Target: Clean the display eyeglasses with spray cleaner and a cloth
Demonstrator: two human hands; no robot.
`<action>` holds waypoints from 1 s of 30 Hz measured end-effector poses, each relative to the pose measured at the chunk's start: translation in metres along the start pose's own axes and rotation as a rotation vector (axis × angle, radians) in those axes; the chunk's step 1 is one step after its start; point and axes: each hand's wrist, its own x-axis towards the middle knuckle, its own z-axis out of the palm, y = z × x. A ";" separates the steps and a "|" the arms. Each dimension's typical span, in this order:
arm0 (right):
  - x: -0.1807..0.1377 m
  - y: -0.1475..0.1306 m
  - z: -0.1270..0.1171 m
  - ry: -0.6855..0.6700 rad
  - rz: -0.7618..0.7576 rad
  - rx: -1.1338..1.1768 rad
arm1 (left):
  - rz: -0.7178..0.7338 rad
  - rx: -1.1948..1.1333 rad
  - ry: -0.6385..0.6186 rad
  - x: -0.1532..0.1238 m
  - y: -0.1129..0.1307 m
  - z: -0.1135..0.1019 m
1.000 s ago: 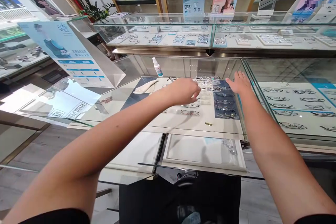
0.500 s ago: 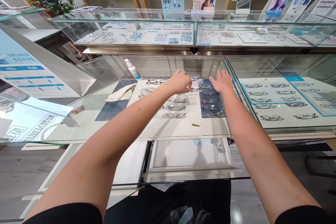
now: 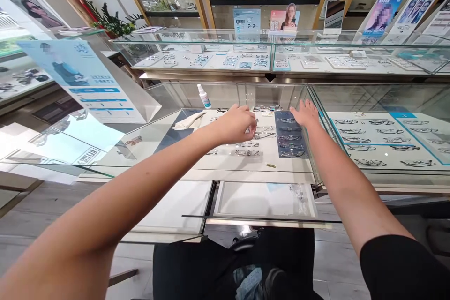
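The left hand [image 3: 237, 124] is held above rows of eyeglasses [image 3: 247, 153] laid out on the white surface [image 3: 228, 164] of a glass case. Its fingers are curled; whether any frame is gripped cannot be told. The right hand [image 3: 305, 113] is extended beside the upper right edge of a dark blue panel [image 3: 291, 133], on which further frames are stacked in a column. Its fingers are spread and nothing is grasped. A spray bottle [image 3: 204, 96] and a pale cloth [image 3: 189, 121] are located left of the rows; a small gold-coloured piece [image 3: 271, 165] is noted nearer the front.
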 end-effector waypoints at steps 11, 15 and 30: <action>-0.027 0.006 -0.002 -0.032 -0.065 -0.081 | -0.221 -0.226 -0.229 -0.196 0.026 0.006; -0.056 0.012 -0.002 -0.059 -0.140 -0.106 | -0.326 -0.237 -0.256 -0.234 0.002 0.033; -0.168 0.008 0.005 -0.133 -0.640 -0.118 | -0.500 -0.221 -0.372 -0.246 -0.032 0.075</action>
